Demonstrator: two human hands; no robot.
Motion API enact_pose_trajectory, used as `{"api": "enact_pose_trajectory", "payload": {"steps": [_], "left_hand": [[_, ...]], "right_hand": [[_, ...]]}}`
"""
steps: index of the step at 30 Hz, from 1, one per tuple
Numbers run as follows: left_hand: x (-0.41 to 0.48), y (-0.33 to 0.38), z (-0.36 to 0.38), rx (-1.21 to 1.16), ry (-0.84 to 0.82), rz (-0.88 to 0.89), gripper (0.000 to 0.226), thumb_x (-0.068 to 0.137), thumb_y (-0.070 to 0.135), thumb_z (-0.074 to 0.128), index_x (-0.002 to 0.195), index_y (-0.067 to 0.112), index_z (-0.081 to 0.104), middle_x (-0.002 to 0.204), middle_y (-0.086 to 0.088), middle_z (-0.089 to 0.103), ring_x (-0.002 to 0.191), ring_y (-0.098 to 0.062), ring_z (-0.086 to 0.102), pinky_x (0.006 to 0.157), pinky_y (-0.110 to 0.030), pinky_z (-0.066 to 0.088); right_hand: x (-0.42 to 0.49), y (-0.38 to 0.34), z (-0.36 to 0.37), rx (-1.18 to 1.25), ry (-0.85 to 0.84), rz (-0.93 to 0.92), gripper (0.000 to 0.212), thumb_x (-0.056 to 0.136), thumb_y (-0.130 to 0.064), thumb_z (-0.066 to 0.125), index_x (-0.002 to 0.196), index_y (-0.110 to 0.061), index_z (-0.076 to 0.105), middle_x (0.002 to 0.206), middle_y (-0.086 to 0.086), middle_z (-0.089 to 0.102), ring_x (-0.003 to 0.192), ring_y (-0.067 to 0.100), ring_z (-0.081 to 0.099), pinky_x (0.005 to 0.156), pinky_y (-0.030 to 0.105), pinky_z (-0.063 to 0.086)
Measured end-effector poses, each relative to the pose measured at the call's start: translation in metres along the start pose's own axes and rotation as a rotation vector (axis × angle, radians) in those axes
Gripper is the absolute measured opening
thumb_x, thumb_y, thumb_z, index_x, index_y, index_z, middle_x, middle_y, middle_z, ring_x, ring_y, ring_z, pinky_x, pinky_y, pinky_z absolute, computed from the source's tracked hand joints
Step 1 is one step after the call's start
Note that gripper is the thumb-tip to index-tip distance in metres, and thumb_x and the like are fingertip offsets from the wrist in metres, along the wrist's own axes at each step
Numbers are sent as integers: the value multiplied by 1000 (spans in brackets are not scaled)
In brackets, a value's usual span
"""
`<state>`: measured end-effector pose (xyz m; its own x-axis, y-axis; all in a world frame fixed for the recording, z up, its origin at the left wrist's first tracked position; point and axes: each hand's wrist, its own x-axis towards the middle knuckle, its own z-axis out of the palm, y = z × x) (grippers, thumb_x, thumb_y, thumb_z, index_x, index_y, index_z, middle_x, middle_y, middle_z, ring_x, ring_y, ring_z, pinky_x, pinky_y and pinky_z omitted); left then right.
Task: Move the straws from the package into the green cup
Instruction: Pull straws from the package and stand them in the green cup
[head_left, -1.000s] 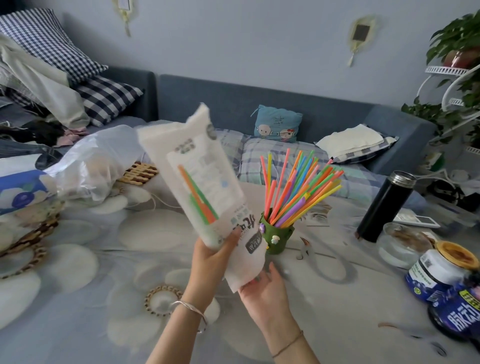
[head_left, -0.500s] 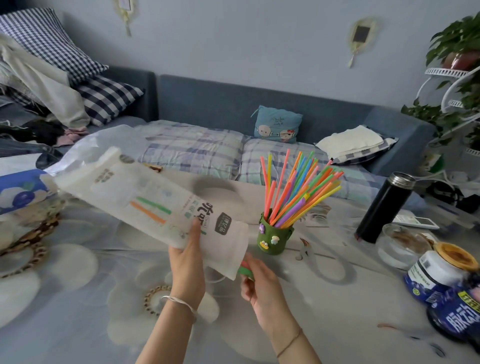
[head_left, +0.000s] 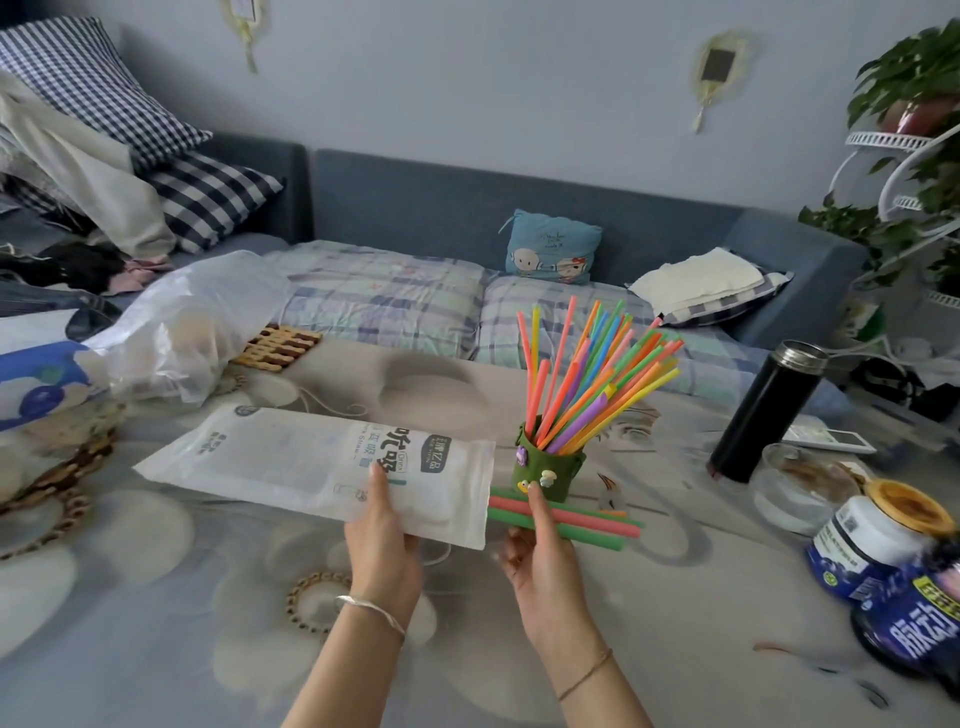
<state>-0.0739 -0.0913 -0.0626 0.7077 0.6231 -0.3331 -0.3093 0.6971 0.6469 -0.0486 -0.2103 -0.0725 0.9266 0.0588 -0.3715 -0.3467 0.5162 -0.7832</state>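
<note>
Three loose plastic straws (head_left: 571, 520), two green and one coral pink, are lying level across the right hand (head_left: 540, 556). Its thumb is pressing them onto the fingers beneath, a light pinch close to their left ends, which are sitting at the open mouth of the flat white paper package (head_left: 322, 462). The left hand (head_left: 382, 540) is gripping that package, thumb on top and fingers under, and holding it level with its mouth facing right. Whether more is inside cannot be told.

Just beyond the held straws, the small green cup with stuck-on charms (head_left: 550, 470) is standing on the flower-printed tablecloth (head_left: 675, 649), already crowded with a fan of bright straws (head_left: 597, 379) leaning right.

Because the pinch is far off centre, the long free ends are likely to droop or splay, and one could slide out onto the cloth. The cup looks light and top-heavy, so pushing three more in at an angle could snag the fan and tip it right, toward the black flask (head_left: 763, 415) and glass jar (head_left: 800, 488).
</note>
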Motion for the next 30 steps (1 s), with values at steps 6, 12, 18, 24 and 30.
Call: {"api": "enact_pose_trajectory", "payload": {"steps": [6,12,18,24,30], "left_hand": [[7,7,-3,-12,18,0,39,95,28,55,130,11,54,113,0,69,85,-8,68,63,-21,57],[11,13,-7,-31,8,9,35,97,24,53,129,10,53,107,4,67,88,-7,66,68,-20,57],[1,-4,0,46,-55,-25,20,100,20,46,112,9,58,98,-1,69,69,-7,71,53,-21,54],[0,-4,1,38,-45,-35,19,100,19,47,113,9,58,93,2,70,70,-7,70,64,-26,54],[9,13,-3,-87,49,-24,22,98,16,50,119,13,52,96,4,65,64,-2,68,61,-21,56]], "right_hand": [[2,-17,-5,-82,102,-200,28,92,-24,50,66,-14,54,38,-6,44,33,9,39,37,22,28],[2,-33,-12,-124,120,-337,29,92,-16,49,63,-12,51,41,-5,46,30,10,37,32,19,27],[-6,-21,-2,-182,-18,-313,8,91,-13,54,88,-8,60,65,1,62,44,8,55,36,22,38],[-7,-31,-3,-232,-46,-343,16,91,-15,55,79,-8,61,57,-1,64,43,12,56,36,23,41],[6,-81,-11,-408,11,-750,18,93,-12,53,76,-12,58,53,-1,55,35,8,47,35,18,40]]}}
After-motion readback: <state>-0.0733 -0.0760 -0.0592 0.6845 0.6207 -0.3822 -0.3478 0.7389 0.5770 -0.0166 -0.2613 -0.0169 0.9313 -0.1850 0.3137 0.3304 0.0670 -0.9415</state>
